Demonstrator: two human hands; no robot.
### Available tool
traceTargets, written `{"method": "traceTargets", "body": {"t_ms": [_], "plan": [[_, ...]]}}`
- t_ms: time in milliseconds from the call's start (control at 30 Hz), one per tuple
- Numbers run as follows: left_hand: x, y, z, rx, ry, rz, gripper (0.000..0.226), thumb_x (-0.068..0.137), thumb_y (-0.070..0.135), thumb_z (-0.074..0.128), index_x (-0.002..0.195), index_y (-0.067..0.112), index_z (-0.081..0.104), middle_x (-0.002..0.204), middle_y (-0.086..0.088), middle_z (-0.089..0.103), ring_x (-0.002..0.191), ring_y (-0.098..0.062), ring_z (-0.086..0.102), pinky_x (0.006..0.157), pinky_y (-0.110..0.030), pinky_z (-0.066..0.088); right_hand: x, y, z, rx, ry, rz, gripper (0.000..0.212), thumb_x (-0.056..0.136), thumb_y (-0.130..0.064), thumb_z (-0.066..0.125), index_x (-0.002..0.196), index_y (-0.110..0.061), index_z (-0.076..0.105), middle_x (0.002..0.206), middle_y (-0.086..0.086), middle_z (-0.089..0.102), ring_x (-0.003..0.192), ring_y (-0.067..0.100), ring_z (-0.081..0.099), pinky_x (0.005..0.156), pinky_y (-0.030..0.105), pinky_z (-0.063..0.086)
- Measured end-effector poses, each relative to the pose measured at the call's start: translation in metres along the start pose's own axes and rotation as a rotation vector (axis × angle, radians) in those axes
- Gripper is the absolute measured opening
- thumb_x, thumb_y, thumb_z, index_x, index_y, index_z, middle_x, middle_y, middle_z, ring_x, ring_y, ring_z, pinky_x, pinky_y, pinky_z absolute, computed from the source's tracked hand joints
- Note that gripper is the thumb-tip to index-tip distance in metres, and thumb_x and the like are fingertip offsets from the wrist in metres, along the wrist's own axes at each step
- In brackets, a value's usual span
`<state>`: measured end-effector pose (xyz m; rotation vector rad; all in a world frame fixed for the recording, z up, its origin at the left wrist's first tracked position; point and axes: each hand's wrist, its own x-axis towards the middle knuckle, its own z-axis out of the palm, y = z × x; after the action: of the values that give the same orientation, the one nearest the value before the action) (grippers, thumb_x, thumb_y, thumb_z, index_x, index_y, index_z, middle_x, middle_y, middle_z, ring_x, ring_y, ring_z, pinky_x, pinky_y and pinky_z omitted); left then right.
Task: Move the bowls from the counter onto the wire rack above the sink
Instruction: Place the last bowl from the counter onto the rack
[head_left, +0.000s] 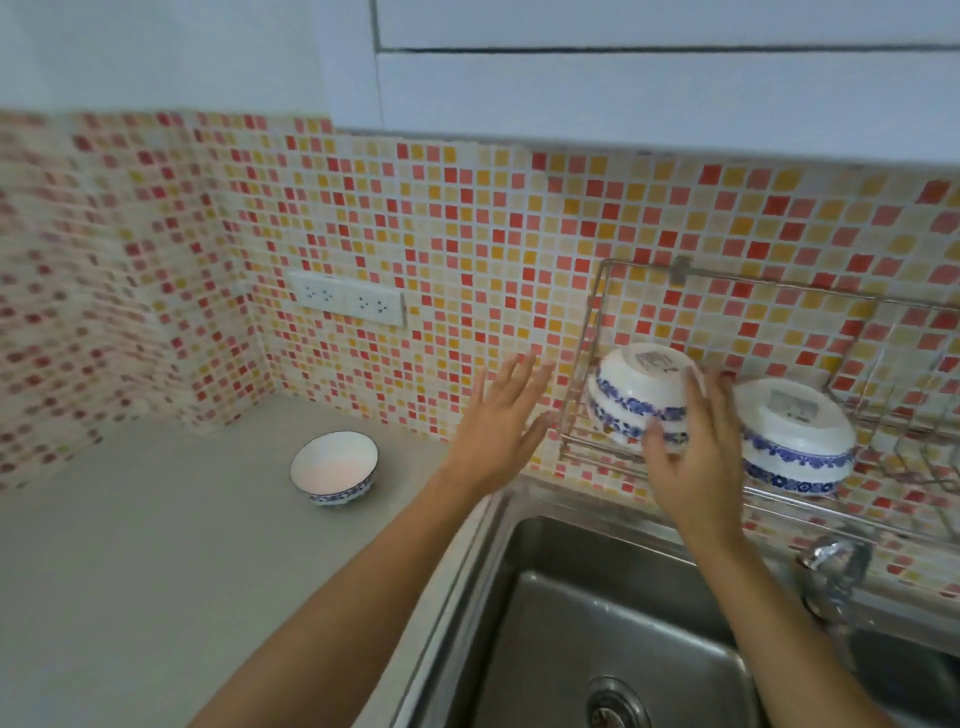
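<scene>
One blue-and-white bowl sits upright on the desk to the left of the sink, the last one in view left to move. Beyond the sink, the left hand hovers with fingers spread and holding nothing, while the right hand keeps a relaxed, straight-fingered grip against the stacked bowls. They lie upside down on the wire rack, left of another inverted stack.
</scene>
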<state>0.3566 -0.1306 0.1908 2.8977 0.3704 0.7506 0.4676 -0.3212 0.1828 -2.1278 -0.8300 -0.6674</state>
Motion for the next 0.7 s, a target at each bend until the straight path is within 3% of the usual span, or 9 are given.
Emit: {"method": "traceTargets", "body": {"t_ms": [100,267,400,533,700], "plan": [[-0.037,-0.061,-0.01,-0.039,-0.026,-0.114,0.059,0.097,0.05,0.021,0.148,0.029,0.0,0.158,0.008,-0.004,0.143,-0.011,-0.012,0.115,-0.036,-0.013,-0.046,-0.052,0.029,0.18,-0.018,-0.084,0.062,0.09,-0.04,0.046,0.146,-0.016,0.04,0.157,0.008,0.03,0.147,0.025,0.021,0.108,0.058,0.035],[-0.091,-0.165,-0.004,0.027,-0.119,-0.253,0.058,0.099,0.047,0.023,0.15,0.021,0.01,0.158,-0.001,0.003,0.146,-0.021,-0.001,0.118,-0.038,0.0,-0.093,-0.124,0.121,0.177,-0.315,-0.202,0.058,0.088,-0.04,0.044,0.141,-0.018,0.049,0.152,0.007,0.04,0.143,0.025,0.03,0.11,0.056,0.036],[-0.121,-0.234,0.002,0.047,-0.215,-0.356,0.075,0.086,0.058,0.003,0.149,0.017,0.012,0.158,-0.007,0.007,0.145,-0.024,0.006,0.117,-0.038,0.004,-0.102,-0.164,0.201,0.089,-0.53,-0.086,0.059,0.09,-0.039,0.051,0.146,-0.024,0.041,0.157,0.002,0.031,0.146,0.024,0.024,0.116,0.048,0.029],[-0.143,-0.294,0.018,-0.041,-0.23,-0.507,0.067,0.094,0.051,0.018,0.148,0.012,0.014,0.158,-0.011,0.007,0.145,-0.026,0.006,0.116,-0.035,0.006,-0.102,-0.186,0.274,0.07,-0.703,0.076,0.063,0.095,-0.044,0.049,0.152,-0.024,0.028,0.161,0.003,0.02,0.149,0.022,0.015,0.119,0.038,0.017],[-0.154,-0.344,0.043,-0.237,-0.321,-0.663,0.062,0.099,0.039,0.029,0.149,0.009,0.005,0.158,-0.012,-0.004,0.145,-0.026,0.004,0.117,-0.035,0.008,-0.101,-0.199,0.34,0.219,-0.803,0.477,0.067,0.095,-0.046,0.051,0.15,-0.015,0.029,0.156,0.008,0.033,0.144,0.027,0.029,0.115,0.039,0.025]]}}
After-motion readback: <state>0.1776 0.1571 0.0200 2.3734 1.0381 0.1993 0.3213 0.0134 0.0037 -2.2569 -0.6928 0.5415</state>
